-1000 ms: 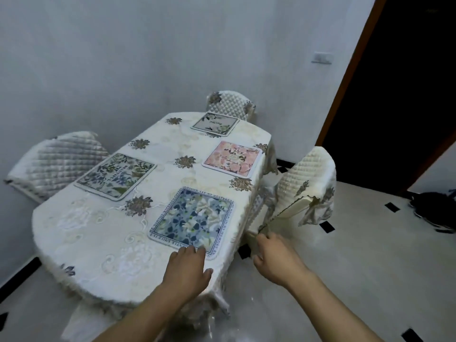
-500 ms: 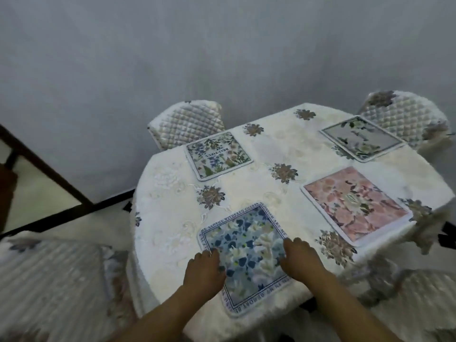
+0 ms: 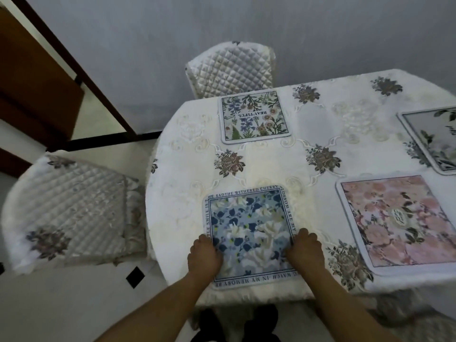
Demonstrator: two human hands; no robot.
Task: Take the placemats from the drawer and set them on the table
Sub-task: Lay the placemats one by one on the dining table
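Fabric with a printed face and a pale rim is what the blue floral placemat (image 3: 249, 233) looks like, so I judge it light, flat and fairly limp, liable to sag or fold if lifted by one corner. It lies at the near edge of the worktop (image 3: 271, 166), its front border close to the drop of the embroidered tablecloth (image 3: 177, 183). The left hand (image 3: 204, 255) rests palm down on the mat's left border and the right hand (image 3: 305, 253) on its right border. On both, the fingers are laid over the edge, lightly bent, wrapped round nothing and pinching nothing that I can make out. Pressed flat like this, the mat should slide readily over the cloth, though the cloth itself may ruck up and travel with it, so light pressure suits better than a hard shove. To lift it, the two side edges, taken together, are the sensible hold. Three more are laid out well apart: the green botanical placemat (image 3: 255, 117) at the far side, the pink placemat (image 3: 399, 223) to the right, and the grey placemat (image 3: 434, 141) beyond it, cut off at the edge of view.
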